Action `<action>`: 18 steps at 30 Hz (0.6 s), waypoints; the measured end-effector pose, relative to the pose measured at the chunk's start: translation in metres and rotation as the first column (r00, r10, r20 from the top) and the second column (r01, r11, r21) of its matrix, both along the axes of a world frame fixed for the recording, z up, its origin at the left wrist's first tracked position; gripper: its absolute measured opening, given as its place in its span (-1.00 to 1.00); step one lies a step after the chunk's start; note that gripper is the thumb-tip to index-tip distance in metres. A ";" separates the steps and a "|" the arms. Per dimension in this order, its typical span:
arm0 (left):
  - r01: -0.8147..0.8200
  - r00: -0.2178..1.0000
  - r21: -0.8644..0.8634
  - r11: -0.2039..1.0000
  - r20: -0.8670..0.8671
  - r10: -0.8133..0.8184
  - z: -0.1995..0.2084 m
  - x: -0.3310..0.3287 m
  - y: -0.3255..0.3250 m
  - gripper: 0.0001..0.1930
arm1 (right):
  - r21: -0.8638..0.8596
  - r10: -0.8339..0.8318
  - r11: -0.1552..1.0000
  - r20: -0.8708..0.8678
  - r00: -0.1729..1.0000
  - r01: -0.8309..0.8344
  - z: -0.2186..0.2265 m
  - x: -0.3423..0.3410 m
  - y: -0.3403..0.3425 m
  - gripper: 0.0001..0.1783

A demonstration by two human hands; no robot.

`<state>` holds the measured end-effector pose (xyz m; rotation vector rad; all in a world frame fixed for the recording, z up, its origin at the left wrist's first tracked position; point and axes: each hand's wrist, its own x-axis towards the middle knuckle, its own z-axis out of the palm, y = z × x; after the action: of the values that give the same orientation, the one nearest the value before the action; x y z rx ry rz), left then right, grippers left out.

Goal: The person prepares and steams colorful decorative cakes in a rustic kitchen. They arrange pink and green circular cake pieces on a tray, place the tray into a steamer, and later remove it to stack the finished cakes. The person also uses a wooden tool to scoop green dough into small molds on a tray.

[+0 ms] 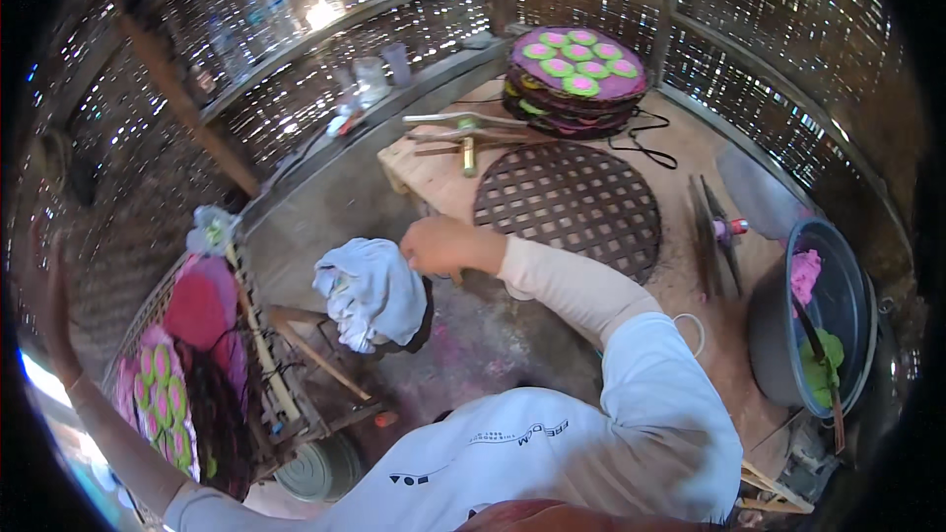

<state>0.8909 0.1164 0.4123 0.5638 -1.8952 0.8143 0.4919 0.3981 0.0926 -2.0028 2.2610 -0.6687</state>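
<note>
The crumpled pale-blue cloth (370, 291) lies just left of and below the person's right hand (434, 244), touching its fingers, and well to the right of the left hand (61, 310). It is bunched into loose folds, with a dark rounded edge showing beneath, so it probably rests on something low that keeps it off the floor. The right hand is curled at the cloth's upper right edge; whether it pinches a fold or merely rests against it, one cannot tell. The left hand is raised far out to the side, fingers apparently extended and nothing visible in it, perhaps for balance.

Just right of the right hand, a round dark lattice-woven tray (567, 202) lies flat on a tan wooden platform (729, 355), which likely gives it a steady bed. Beyond the tray stands a stack of round purple discs topped with green-and-pink rounds (576, 79), presumably piled to save room. Far to the right, a deep grey plastic bucket (774, 335) holds pink and green lumps together. Near the left hand, a slatted bamboo frame (258, 320) seems to keep more colourful rounds (163, 394) within side reach
</note>
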 end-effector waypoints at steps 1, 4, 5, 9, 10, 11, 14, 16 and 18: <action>0.084 0.991 0.085 0.993 0.099 -0.092 -0.011 -0.060 0.023 -0.50 | 0.015 -0.057 0.998 0.040 0.998 0.056 0.005 -0.026 0.021 -0.77; 0.139 0.892 0.244 0.960 0.389 -0.228 -0.061 -0.237 0.077 -0.52 | -0.067 -0.242 0.963 0.214 0.946 0.262 -0.013 -0.122 0.083 -0.73; 0.108 0.854 0.260 0.959 0.470 -0.224 -0.074 -0.272 0.089 -0.52 | -0.135 -0.297 0.931 0.261 0.918 0.340 -0.021 -0.145 0.104 -0.72; 0.132 0.713 0.370 0.920 0.609 -0.347 -0.122 -0.397 0.068 -0.50 | -0.226 -0.634 0.632 0.400 0.662 0.741 -0.089 -0.261 0.182 -0.73; 0.139 0.684 0.426 0.894 0.612 -0.397 -0.132 -0.431 0.067 -0.50 | -0.205 -0.725 0.515 0.414 0.551 0.832 -0.104 -0.290 0.206 -0.77; 0.139 0.655 0.483 0.865 0.610 -0.446 -0.144 -0.464 0.063 -0.50 | -0.183 -0.798 0.390 0.422 0.431 0.902 -0.114 -0.311 0.228 -0.80; 0.206 0.594 0.620 0.757 0.535 -0.601 -0.180 -0.569 0.030 -0.56 | -0.179 -0.906 0.046 0.406 0.116 0.983 -0.122 -0.340 0.254 -0.78; 0.234 0.589 0.676 0.699 0.473 -0.655 -0.206 -0.633 0.001 -0.59 | -0.163 -0.921 -0.019 0.386 0.046 0.986 -0.115 -0.355 0.250 -0.75; 0.144 0.585 0.737 0.661 0.475 -0.657 -0.244 -0.696 -0.016 -0.59 | -0.145 -0.948 -0.030 0.317 0.018 0.989 -0.116 -0.367 0.236 -0.73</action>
<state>0.1946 0.1003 0.1679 0.0994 -2.9364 -0.0313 0.1252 0.6344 -0.0238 0.2538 3.3246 -1.1834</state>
